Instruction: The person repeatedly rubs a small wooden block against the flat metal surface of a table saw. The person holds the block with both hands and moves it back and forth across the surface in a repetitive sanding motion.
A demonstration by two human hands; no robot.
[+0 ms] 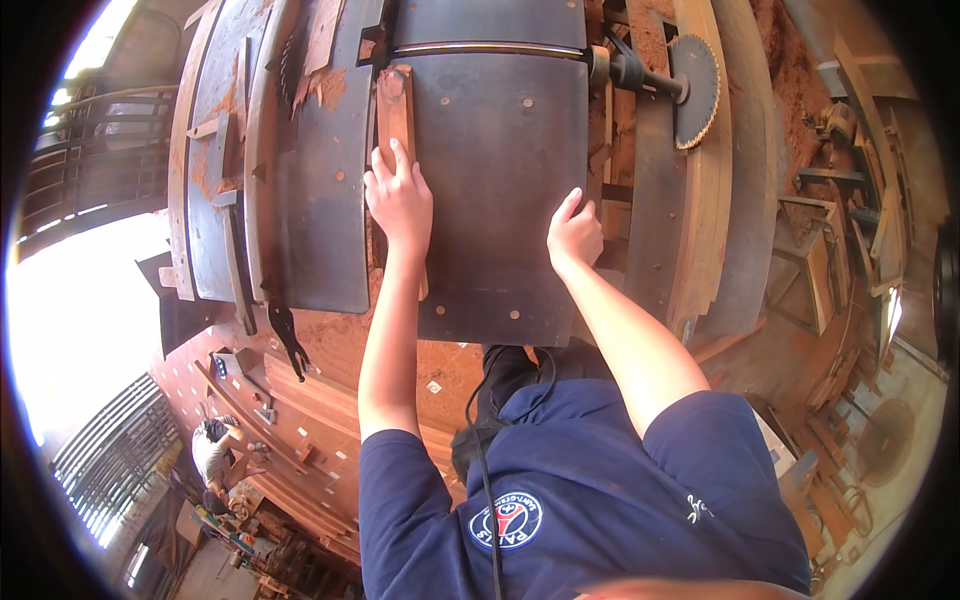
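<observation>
Head view is showing the left hand lying flat on a narrow reddish wood strip, fingers stretched forward along it; pressing from above like this is probably keeping the strip down against the dark metal surface. Its grip is not closing round anything, only bearing palm-down on the strip, which is running ahead of the fingertips and partly under the palm. Off to that hand's right, the right hand is curling loosely over the surface's edge, seemingly steadying it. Beyond the right hand, further right, a circular saw blade is sitting on a shaft. Sawdust is covering the surroundings.
</observation>
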